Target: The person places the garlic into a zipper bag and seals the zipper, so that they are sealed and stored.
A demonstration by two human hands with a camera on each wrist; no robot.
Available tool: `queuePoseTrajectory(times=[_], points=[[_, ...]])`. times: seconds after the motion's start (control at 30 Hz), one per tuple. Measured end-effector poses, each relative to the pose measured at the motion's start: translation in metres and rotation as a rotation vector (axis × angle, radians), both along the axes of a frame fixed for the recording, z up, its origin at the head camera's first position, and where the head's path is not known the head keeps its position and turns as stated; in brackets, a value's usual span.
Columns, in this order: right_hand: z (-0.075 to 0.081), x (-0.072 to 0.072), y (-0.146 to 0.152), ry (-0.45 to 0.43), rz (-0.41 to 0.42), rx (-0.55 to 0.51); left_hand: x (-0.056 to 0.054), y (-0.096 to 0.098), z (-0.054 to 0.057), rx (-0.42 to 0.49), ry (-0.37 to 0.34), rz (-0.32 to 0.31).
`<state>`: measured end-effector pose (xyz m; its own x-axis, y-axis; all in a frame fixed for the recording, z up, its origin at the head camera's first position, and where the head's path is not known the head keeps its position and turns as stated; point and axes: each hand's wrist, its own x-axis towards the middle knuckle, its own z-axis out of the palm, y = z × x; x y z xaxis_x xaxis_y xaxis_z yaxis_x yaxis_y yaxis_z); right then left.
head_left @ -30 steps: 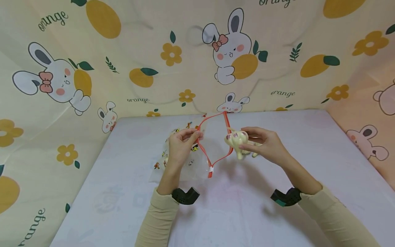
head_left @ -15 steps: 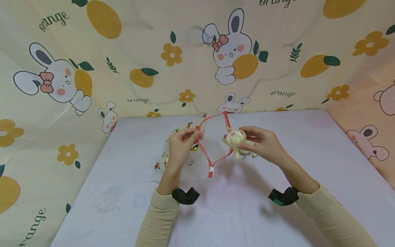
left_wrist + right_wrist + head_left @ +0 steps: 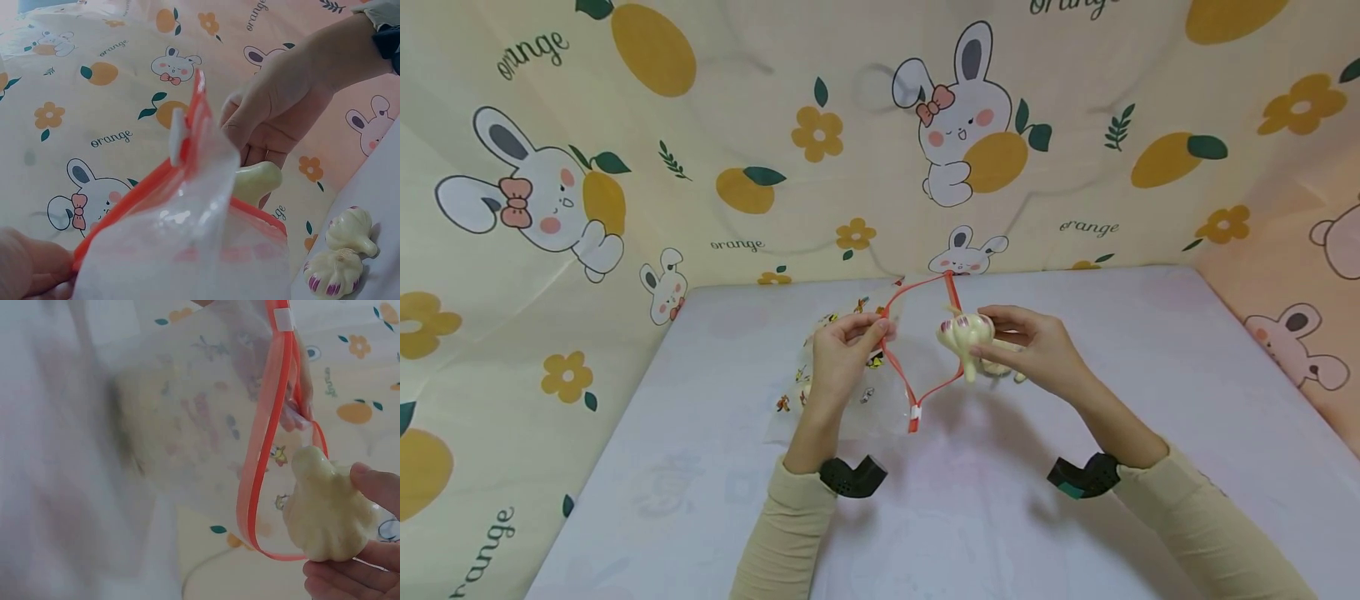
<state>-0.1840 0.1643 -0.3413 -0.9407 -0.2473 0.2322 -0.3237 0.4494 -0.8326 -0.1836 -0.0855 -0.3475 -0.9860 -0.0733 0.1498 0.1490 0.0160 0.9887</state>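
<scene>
Two bare hands work above a table [image 3: 925,525], a plastic bag and a garlic bulb between them. The left hand [image 3: 841,354] pinches the red rim [image 3: 955,293] of the see-through bag [image 3: 891,392], thumb pressed close to the fingers, while the mouth gapes toward the right hand [image 3: 1045,346]. That hand grips the pale bulb [image 3: 962,331] — thumb on one side, fingers on the other, spread to the bulb's width — and holds it at the mouth, its stem pointing down in the head view. Whether the bulb touches the rim is hard to tell, as bag and fingers overlap it.

A white slider [image 3: 915,412] sits at the near end of the rim, and small cartoon figures [image 3: 783,403] dot the bag. Two more bulbs [image 3: 340,253], one streaked purple, lie touching on the table, partly behind the right hand in the head view. Beige sleeves [image 3: 786,525] cover the forearms; a backdrop [image 3: 850,75] printed with rabbits, oranges and flowers hangs behind.
</scene>
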Motion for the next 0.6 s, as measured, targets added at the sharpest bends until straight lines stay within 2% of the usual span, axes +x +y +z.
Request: queuePoseTrajectory(times=[0.3,0.6], points=[[-0.0013,0.0004,-0.0037,-0.010,-0.017,-0.028,0.0004,-0.0004,0.0004,-0.001,-0.003,-0.004],[-0.0042,-0.0016,-0.0074,-0.008,-0.040,0.020,-0.0004,-0.0008,-0.0003,-0.008,-0.003,-0.001]])
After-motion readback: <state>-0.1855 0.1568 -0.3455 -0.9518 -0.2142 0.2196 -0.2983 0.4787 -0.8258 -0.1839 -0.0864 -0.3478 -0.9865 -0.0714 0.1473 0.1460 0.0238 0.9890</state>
